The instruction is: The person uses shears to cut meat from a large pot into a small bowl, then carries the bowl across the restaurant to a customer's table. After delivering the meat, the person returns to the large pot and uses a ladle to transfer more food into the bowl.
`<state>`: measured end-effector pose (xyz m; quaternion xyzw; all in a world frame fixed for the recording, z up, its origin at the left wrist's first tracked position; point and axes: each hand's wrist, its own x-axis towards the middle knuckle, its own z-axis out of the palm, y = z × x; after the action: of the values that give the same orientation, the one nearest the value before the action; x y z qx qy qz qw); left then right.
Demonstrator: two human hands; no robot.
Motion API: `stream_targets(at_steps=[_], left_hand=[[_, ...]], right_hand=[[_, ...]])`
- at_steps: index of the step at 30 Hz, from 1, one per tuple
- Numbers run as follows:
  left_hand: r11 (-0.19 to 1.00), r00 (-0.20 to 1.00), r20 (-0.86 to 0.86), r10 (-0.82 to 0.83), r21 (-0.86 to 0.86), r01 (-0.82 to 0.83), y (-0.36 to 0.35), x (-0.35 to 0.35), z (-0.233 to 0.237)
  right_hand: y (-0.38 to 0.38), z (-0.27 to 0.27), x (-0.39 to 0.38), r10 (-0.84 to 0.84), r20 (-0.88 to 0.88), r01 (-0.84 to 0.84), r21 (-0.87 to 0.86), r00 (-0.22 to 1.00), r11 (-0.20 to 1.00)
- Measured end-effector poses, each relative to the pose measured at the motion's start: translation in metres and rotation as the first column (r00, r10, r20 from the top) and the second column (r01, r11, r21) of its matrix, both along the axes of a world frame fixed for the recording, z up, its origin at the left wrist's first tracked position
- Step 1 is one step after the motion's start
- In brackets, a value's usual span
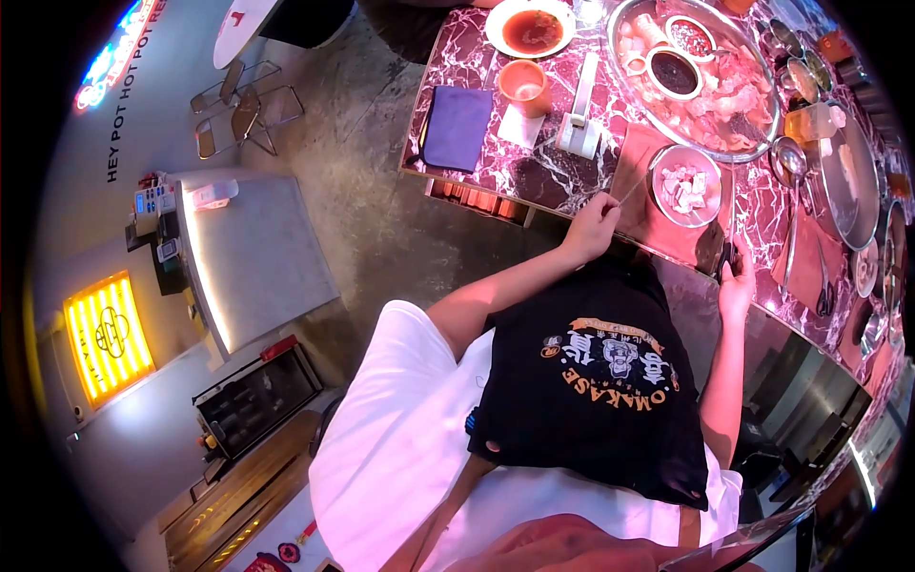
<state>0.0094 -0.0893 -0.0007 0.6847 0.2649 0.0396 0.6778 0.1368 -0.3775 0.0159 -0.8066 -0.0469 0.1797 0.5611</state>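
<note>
My left hand (593, 227) is closed at the table's front edge. From its fingers a thin stick (633, 185) points up toward a bowl (673, 215) of pale cut pieces. My right hand (736, 284) is closed at the same edge, right of the bowl, round a dark-handled utensil (727, 257). A thin line runs up from that handle, too fine to identify. The bowl rests on a brown placemat (640, 153) between both hands, touched by neither.
On the marbled table (558, 195) stand a large round platter (620, 91) with sauce bowls, a soup bowl (493, 48), a cup (525, 84), a dark blue menu (456, 129) and a white stand (579, 133). Right are a pan (872, 205), a ladle (789, 160) and scissors (825, 297).
</note>
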Motion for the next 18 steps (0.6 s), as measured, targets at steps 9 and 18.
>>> stream_targets(at_steps=[9, 18], left_hand=[[0.999, 0.999, -0.032, 0.033, -0.022, -0.034, 0.003, -0.003, -0.01], [0.999, 0.999, -0.002, 0.045, 0.012, -0.045, 0.007, -0.003, -0.006]], right_hand=[[0.002, -0.002, 0.003, -0.013, -0.004, 0.013, 0.028, 1.0, 1.0], [0.0, -0.009, 0.008, 0.023, -0.035, -0.023, -0.001, 0.999, 1.0]])
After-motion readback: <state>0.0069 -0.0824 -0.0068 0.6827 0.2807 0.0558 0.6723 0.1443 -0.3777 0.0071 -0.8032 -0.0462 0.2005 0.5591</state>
